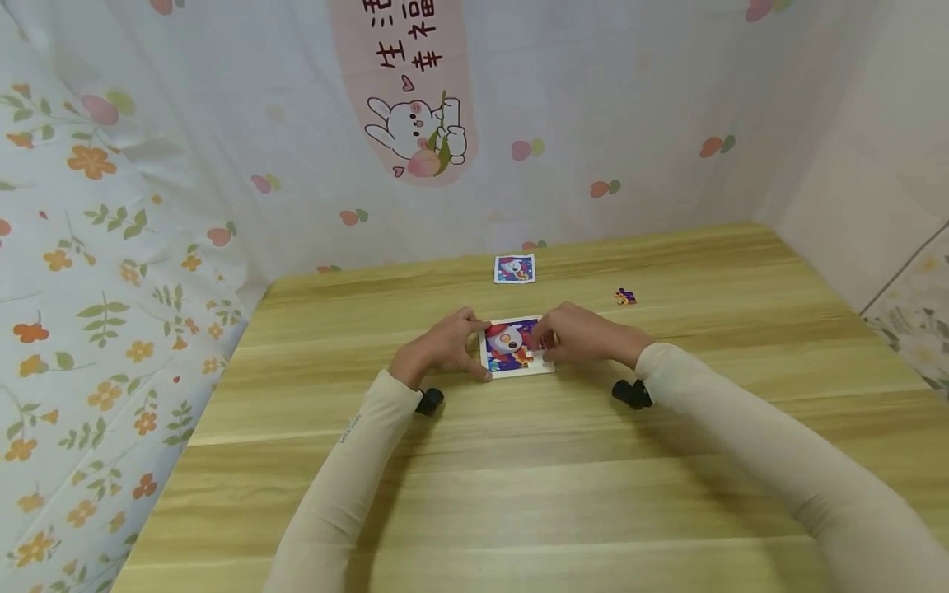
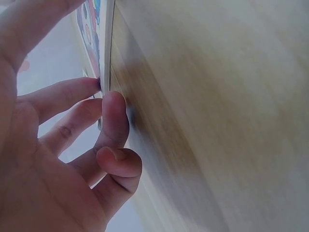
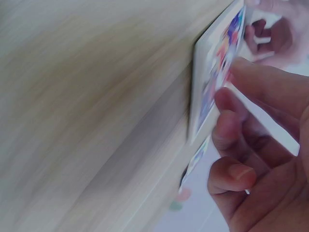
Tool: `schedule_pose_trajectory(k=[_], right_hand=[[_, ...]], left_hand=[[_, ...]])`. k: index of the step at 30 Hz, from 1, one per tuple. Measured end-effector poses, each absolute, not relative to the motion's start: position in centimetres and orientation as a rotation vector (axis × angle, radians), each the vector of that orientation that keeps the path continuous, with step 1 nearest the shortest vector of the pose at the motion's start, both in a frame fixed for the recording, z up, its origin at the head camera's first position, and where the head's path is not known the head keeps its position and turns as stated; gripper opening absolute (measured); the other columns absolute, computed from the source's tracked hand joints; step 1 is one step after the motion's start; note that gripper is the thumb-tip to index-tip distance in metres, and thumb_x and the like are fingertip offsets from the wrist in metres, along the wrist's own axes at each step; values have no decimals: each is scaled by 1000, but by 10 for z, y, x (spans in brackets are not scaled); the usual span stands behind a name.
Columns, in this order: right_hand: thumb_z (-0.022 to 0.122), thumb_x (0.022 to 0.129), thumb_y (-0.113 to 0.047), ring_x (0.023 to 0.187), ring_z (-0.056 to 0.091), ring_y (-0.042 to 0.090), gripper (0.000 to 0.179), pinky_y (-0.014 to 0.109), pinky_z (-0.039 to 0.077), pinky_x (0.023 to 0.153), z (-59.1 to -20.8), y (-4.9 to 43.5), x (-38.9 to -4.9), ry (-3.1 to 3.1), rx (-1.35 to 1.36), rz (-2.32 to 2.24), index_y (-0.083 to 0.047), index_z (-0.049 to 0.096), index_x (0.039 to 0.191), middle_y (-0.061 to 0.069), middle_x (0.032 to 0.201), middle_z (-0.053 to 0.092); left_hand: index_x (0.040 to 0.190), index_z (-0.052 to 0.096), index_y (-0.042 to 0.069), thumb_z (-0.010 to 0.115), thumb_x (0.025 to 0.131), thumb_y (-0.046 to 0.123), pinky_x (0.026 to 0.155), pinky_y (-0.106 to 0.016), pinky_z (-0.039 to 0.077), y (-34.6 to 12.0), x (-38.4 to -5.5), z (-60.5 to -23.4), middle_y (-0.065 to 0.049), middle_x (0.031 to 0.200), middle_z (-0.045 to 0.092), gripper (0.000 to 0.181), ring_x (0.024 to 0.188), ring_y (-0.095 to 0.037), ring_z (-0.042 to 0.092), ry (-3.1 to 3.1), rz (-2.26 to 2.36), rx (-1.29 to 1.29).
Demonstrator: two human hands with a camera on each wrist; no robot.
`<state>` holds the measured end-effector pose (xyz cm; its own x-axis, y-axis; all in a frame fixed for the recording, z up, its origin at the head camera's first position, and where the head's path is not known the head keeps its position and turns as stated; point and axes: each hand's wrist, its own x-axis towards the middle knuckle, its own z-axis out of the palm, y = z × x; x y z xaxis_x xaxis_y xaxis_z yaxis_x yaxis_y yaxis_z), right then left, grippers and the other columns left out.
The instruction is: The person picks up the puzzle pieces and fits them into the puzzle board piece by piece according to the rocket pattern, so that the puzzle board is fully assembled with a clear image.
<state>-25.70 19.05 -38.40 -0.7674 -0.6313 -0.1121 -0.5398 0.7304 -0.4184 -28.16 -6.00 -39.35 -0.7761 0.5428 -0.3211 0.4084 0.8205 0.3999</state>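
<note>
A small jigsaw puzzle (image 1: 506,341) in a white-bordered tray lies flat on the table, showing a round white character on purple. At its left side, my left hand (image 1: 445,342) steadies the tray, thumb at the near corner and a finger at the far corner; other fingertips (image 2: 91,86) touch the edge in the left wrist view. Over the right part of the picture, my right hand (image 1: 582,333) pinches a small puzzle piece, mostly hidden by the fingers. A pale bare patch shows in the tray beside those fingertips (image 3: 224,99).
Behind the tray lies a picture card (image 1: 515,268) with a similar design. One loose purple and orange puzzle piece (image 1: 626,296) rests to the right on the wooden table (image 1: 489,486). A printed curtain (image 1: 296,123) hangs along the table's back edge.
</note>
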Motion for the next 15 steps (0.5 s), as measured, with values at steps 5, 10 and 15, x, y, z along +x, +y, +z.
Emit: schedule_pose_trajectory(k=[5, 10, 15], right_hand=[[69, 88, -5, 70, 54, 10, 11, 27, 47, 65, -389, 223, -260, 2829, -932, -573, -11, 76, 93, -1, 79, 68], [69, 88, -5, 68, 57, 11, 8, 31, 49, 64, -393, 260, -269, 2939, -862, -531, -9, 76, 90, 1, 77, 69], [70, 89, -7, 72, 60, 16, 5, 40, 52, 70, -393, 292, -279, 3004, -688, -535, -7, 74, 91, 5, 80, 70]], left_hand=[[155, 39, 15, 87, 77, 40, 111, -38, 43, -59, -281, -394, -7, 138, 44, 95, 121, -23, 45, 2582, 413, 712], [155, 40, 15, 87, 77, 41, 111, -38, 43, -60, -281, -395, -7, 138, 44, 95, 121, -23, 45, 2580, 414, 716], [155, 41, 15, 87, 77, 40, 111, -38, 43, -61, -281, -396, -7, 138, 45, 94, 121, -23, 46, 2578, 431, 720]])
